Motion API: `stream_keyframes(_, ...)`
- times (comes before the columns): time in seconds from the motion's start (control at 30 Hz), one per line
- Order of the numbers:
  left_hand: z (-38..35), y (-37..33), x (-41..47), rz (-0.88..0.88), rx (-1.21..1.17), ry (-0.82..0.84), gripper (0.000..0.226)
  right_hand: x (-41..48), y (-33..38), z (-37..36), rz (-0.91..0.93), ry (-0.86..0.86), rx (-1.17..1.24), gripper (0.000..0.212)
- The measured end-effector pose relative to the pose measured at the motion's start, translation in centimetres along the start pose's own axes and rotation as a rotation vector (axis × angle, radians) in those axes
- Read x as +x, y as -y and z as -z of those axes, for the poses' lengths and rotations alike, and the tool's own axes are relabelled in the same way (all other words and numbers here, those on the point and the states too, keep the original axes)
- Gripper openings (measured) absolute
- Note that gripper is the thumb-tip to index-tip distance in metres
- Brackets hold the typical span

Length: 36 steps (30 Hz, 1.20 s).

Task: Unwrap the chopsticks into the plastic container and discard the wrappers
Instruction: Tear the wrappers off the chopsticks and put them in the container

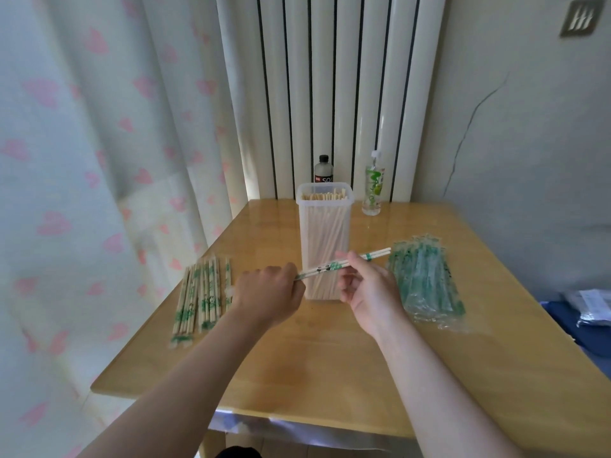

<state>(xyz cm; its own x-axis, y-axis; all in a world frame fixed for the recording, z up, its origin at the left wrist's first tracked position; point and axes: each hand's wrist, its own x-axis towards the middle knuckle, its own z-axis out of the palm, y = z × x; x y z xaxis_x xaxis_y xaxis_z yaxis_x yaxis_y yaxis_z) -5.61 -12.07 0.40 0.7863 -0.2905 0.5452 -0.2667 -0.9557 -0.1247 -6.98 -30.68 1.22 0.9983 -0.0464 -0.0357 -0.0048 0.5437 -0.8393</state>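
A wrapped pair of chopsticks (325,268) with green print is held level in front of the tall clear plastic container (324,226). My left hand (269,292) pinches its left end. My right hand (367,285) grips it nearer the right end, and the tips stick out past my fingers. The container stands upright on the table and holds several bare chopsticks. A row of wrapped chopsticks (200,294) lies on the left of the table. A pile of empty clear wrappers (426,282) with green print lies on the right.
The wooden table (330,368) stands against a white radiator (330,94). A dark bottle (323,170) and a clear green-labelled bottle (373,186) stand behind the container. A curtain with pink hearts (99,160) hangs at the left.
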Motion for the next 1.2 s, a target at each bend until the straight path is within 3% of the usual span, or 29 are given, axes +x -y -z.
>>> stream_keyframes(0.63, 0.8, 3.3, 0.5, -0.076, 0.043, -0.197, 0.027, -0.9, 0.7, -0.6, 0.042, -0.095, 0.043, 0.03)
stream_keyframes(0.93, 2.4, 2.6, 0.6, -0.109, 0.057, -0.19, 0.024, -1.8, 1.1, -1.1, 0.035, -0.153, 0.183, 0.029)
stream_keyframes(1.2, 3.3, 5.3, -0.8, 0.061, -0.016, -0.209, 0.028, -0.9, 3.0, 4.2, 0.083, -0.323, 0.238, 0.036)
